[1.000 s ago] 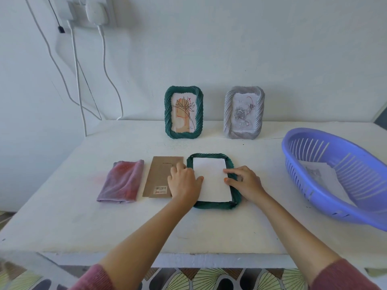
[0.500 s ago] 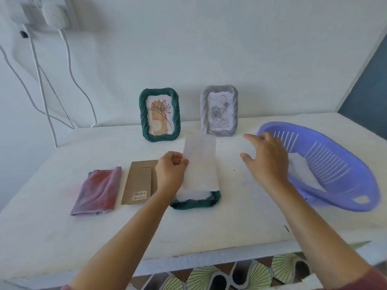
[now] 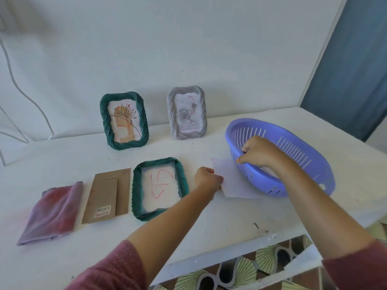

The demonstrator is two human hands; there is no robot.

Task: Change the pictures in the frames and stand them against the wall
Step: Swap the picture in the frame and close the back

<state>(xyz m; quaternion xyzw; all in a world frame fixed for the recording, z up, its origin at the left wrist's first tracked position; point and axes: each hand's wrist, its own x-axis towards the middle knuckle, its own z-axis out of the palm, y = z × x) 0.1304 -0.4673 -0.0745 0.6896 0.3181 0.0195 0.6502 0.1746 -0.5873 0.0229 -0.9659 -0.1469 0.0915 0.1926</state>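
Paper sheet (image 3: 236, 183) in left hand (image 3: 208, 180)

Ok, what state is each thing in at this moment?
Lying green frame, face down, back open, picture inside.
Cardboard backing, off, flat on table.
Standing green frame, upright against wall.
Grey frame, upright against wall.
White sheet, pinched by left grip.
Basket, right grip inside, hold unclear.
Cloth, folded.

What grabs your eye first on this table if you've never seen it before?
The big purple basket on the right of the table stands out most. Next comes the flat frame mid-table, green, with red scribbles showing inside it. Behind it a green frame and a grey frame stand against the wall, pictures in.
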